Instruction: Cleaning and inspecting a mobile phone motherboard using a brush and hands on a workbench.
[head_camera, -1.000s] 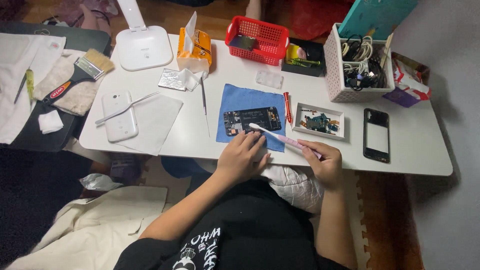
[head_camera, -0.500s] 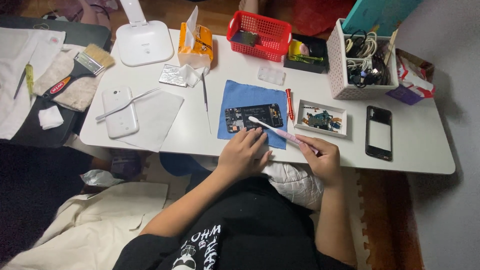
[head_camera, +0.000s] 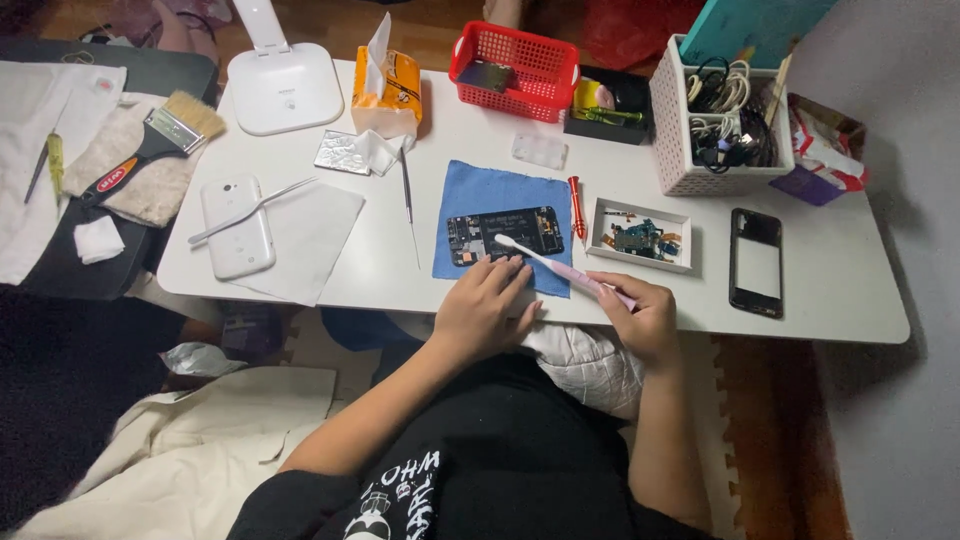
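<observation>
One opened phone body (head_camera: 505, 233) lies on one blue cloth (head_camera: 480, 195) at the table's near middle. The left hand (head_camera: 482, 310) rests spread fingers on its near edge. The right hand (head_camera: 640, 315) clamps one pink toothbrush (head_camera: 560, 268), bristles on the phone. Right: one red screwdriver (head_camera: 575, 205), one parts tray (head_camera: 640, 235), one black phone frame (head_camera: 757, 262). Left: one white phone (head_camera: 236, 225).

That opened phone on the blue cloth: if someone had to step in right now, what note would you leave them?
Left hand: fingers rest on the near edge of the opened phone, steadying it on the blue cloth.
Right hand: holds a pink toothbrush, bristles on the phone's insides.
Nearby: red screwdriver beside the cloth, small tray of parts, empty phone frame to the right.
Done: phone is open, parts removed into the tray.
Left: probably finishing the brushing, then reassembly.
</observation>
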